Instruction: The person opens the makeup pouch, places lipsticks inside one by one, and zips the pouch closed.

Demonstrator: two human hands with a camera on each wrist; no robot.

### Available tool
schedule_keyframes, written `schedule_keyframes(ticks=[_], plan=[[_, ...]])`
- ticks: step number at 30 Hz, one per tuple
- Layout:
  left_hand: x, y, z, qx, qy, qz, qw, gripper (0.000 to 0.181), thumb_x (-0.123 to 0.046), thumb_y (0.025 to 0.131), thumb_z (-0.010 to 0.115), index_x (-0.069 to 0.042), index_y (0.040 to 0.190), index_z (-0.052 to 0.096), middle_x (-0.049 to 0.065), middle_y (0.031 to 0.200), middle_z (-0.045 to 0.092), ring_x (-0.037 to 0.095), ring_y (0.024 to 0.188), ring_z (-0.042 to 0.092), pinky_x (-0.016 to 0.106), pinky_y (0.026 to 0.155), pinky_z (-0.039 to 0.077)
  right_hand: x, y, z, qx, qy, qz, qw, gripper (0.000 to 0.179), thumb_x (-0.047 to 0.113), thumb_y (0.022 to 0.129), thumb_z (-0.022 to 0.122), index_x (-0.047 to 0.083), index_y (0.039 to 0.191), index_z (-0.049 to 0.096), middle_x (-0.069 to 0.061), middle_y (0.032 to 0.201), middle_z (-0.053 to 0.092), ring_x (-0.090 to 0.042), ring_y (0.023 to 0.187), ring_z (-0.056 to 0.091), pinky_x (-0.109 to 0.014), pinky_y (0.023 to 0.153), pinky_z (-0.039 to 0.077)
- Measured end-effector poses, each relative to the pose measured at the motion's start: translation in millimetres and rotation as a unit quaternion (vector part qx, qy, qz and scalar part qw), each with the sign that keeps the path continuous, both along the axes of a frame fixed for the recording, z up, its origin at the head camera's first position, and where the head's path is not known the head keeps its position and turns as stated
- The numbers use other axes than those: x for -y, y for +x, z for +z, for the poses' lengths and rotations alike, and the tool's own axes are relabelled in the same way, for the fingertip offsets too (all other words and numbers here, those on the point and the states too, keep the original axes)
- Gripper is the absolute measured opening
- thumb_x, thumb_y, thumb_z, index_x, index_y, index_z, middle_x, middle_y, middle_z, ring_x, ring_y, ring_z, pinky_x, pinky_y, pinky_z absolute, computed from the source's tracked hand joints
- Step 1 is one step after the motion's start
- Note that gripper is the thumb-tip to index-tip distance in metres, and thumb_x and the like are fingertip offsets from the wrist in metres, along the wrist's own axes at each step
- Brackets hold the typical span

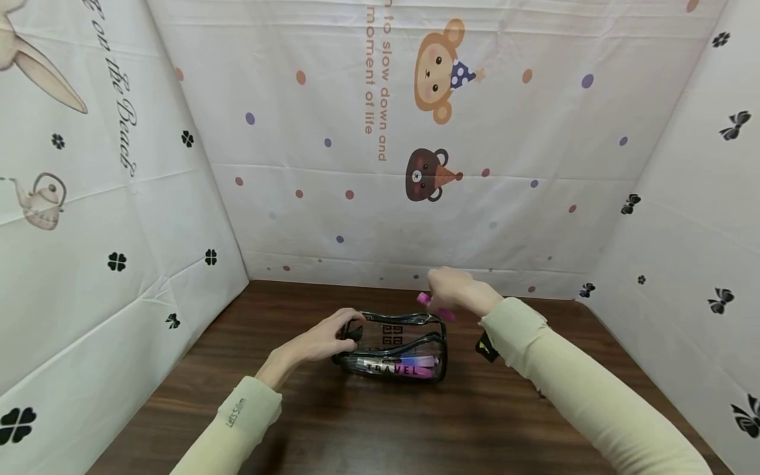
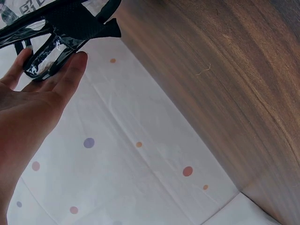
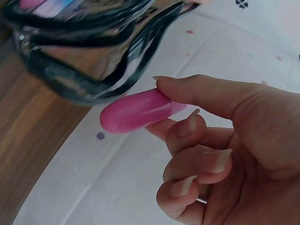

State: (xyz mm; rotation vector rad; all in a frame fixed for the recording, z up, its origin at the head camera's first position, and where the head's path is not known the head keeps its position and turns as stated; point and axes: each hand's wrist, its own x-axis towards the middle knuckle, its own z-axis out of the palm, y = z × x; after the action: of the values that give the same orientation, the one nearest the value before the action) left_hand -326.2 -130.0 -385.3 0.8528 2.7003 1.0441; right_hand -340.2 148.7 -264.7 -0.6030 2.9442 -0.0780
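A clear travel pouch [image 1: 388, 334] with black edging and the word TRAVEL stands on the wooden table, its zipped top open. Inside, toward the right end, lie pink and blue-purple slender items [image 1: 418, 361]. My left hand [image 1: 323, 336] grips the pouch's left end, thumb on the near side and fingers behind. In the left wrist view those fingers bend round the black end tab [image 2: 77, 21]. My right hand [image 1: 454, 288], above the pouch's far right corner, pinches a pink round-ended stick [image 3: 136, 111] between thumb and fingers. The stick lies beside the pouch's black rim in the right wrist view.
A small black object [image 1: 487, 347] with a yellow-green mark lies right of the pouch, partly hidden by the right sleeve. Printed white cloth walls [image 1: 380, 231] border the dark wooden table [image 1: 356, 422] at the back and both sides.
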Motion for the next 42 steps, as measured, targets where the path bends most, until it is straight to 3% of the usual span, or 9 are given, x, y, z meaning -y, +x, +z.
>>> schedule_keyframes(ticks=[3, 7, 11, 22, 31, 36, 42], plan=[[0.3, -1.1, 0.1, -0.004, 0.003, -0.002, 1.0000, 0.054, -0.024, 0.088, 0.054, -0.019, 0.141, 0.044, 0.004, 0.148, 0.038, 0.029, 0.129, 0.047, 0.050, 0.098, 0.042, 11, 1.5, 0.9, -0.014, 0.004, 0.008, 0.9999, 0.025, 0.016, 0.082, 0.068, 0.009, 0.058, 0.066, -0.006, 0.049, 0.060, -0.011, 0.041, 0.047, -0.022, 0.042, 0.026], [-0.1, -1.1, 0.3, -0.007, 0.006, -0.002, 1.0000, 0.053, -0.023, 0.088, 0.055, -0.020, 0.140, 0.044, 0.005, 0.147, 0.039, 0.030, 0.128, 0.047, 0.050, 0.098, 0.042, 27, 3.5, -1.0, -0.027, 0.010, 0.016, 0.9995, 0.033, 0.016, 0.080, 0.070, 0.016, 0.054, 0.051, 0.005, 0.045, 0.040, -0.009, 0.044, 0.032, -0.023, 0.043, 0.022], [-1.0, -0.1, 0.6, -0.007, 0.003, 0.001, 1.0000, 0.052, -0.024, 0.087, 0.055, -0.021, 0.139, 0.045, 0.004, 0.146, 0.040, 0.029, 0.129, 0.046, 0.051, 0.100, 0.041, 43, 7.4, -5.3, -0.026, 0.010, 0.028, 0.9992, 0.041, 0.016, 0.080, 0.072, 0.018, 0.052, 0.043, 0.006, 0.046, 0.034, -0.009, 0.047, 0.029, -0.025, 0.045, 0.023], [0.2, 0.0, 0.1, -0.010, 0.007, -0.005, 0.9999, 0.054, -0.023, 0.086, 0.055, -0.019, 0.139, 0.045, 0.005, 0.145, 0.040, 0.026, 0.124, 0.049, 0.048, 0.099, 0.042, 80, 11.5, -26.1, -0.025, 0.044, 0.050, 0.9974, 0.020, 0.023, 0.082, 0.075, 0.014, 0.077, 0.058, 0.001, 0.068, 0.058, -0.012, 0.057, 0.049, -0.029, 0.053, 0.039], [0.3, -2.8, -0.3, -0.023, -0.002, -0.006, 0.9997, 0.053, -0.023, 0.085, 0.056, -0.024, 0.137, 0.046, 0.004, 0.143, 0.042, 0.019, 0.111, 0.051, 0.040, 0.094, 0.043, 90, 10.2, -41.7, -0.042, 0.053, 0.061, 0.9959, 0.021, 0.031, 0.085, 0.072, 0.012, 0.091, 0.063, -0.001, 0.074, 0.058, -0.014, 0.062, 0.048, -0.032, 0.057, 0.041], [0.4, -1.9, 0.0, -0.020, -0.004, -0.007, 0.9998, 0.054, -0.023, 0.085, 0.056, -0.021, 0.138, 0.046, 0.005, 0.144, 0.041, 0.021, 0.120, 0.049, 0.043, 0.099, 0.042, 90, 9.1, -50.6, -0.061, 0.046, 0.072, 0.9945, 0.022, 0.026, 0.086, 0.071, 0.012, 0.102, 0.067, -0.003, 0.080, 0.062, -0.015, 0.064, 0.053, -0.032, 0.057, 0.045], [1.4, -1.4, 0.2, -0.013, -0.003, -0.010, 0.9999, 0.054, -0.023, 0.087, 0.055, -0.019, 0.140, 0.044, 0.006, 0.147, 0.039, 0.029, 0.135, 0.042, 0.049, 0.103, 0.040, 75, 10.0, -46.7, -0.086, -0.001, 0.084, 0.9927, 0.008, 0.018, 0.088, 0.069, 0.012, 0.083, 0.067, -0.001, 0.071, 0.062, -0.014, 0.058, 0.055, -0.029, 0.052, 0.044]])
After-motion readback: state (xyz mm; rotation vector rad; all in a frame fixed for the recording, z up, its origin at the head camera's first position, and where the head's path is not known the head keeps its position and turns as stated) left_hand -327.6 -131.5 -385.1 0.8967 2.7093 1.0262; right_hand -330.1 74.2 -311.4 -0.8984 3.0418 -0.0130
